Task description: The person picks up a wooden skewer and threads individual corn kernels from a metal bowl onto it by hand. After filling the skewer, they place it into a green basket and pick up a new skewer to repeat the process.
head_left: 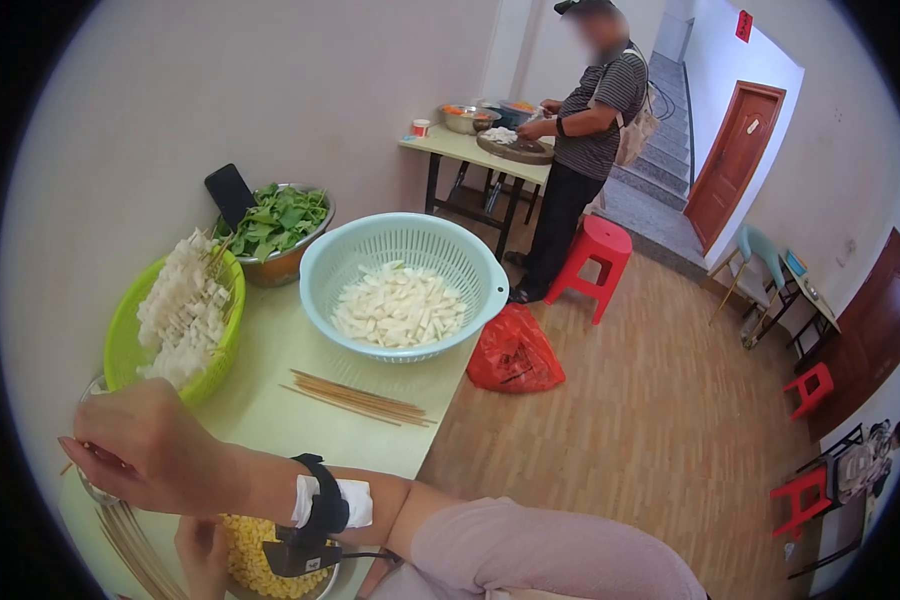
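My right hand (155,450) is raised over the left of the table, its fingers curled closed. What they hold is hidden; a thin tan stick end (67,467) shows just beyond them. Below it, my left hand (202,550) is at the rim of a metal bowl of yellow corn kernels (255,560), fingers bent together and partly hidden by my right forearm. Thin wooden skewers (135,550) lie left of that hand. More skewers (360,397) lie mid-table. A green basket (225,345) holds skewered white pieces (185,310).
A pale blue colander (315,285) holds cut white strips (400,305). Behind are leafy greens (285,218) in a metal bowl and a phone (230,193). A red bag (515,350) and stool (595,255) stand on the floor. Another person (595,120) works at a far table (460,147).
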